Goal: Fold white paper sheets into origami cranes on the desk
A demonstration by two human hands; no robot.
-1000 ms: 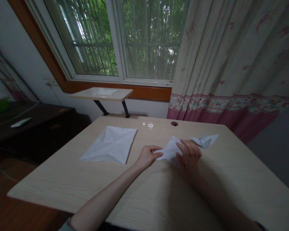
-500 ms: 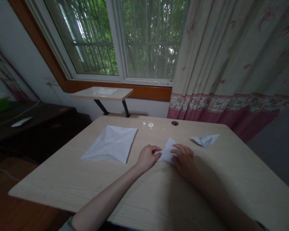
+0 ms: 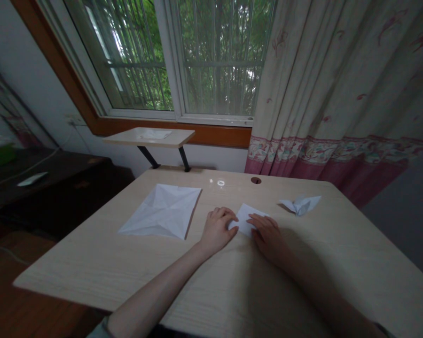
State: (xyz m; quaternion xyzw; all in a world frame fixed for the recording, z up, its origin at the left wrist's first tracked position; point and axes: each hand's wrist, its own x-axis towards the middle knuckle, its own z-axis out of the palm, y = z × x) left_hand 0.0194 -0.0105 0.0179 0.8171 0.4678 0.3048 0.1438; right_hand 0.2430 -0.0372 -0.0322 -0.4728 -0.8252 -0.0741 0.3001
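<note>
A small folded sheet of white paper [image 3: 244,219] lies on the table between my two hands. My left hand [image 3: 216,230] is at its left corner, thumb and forefinger apart, with that corner showing in the gap. From the right, my right hand [image 3: 268,234] rests its outstretched fingers on the paper and covers the near right part. Further left, a larger creased white sheet [image 3: 165,211] lies spread out. Beyond my right hand sits a folded paper crane [image 3: 299,205] with its wings spread.
The pale wooden table [image 3: 155,277] has a round cable hole [image 3: 255,180] near its far edge. A small raised shelf [image 3: 127,137] at the back left bears a white paper. A dark cabinet [image 3: 56,183] stands left; a curtain [image 3: 313,108] hangs behind on the right.
My left thumb and forefinger have moved apart at the paper's left corner. The folded paper now lies flatter and has turned slightly, while my right fingers have shifted a little left over it.
</note>
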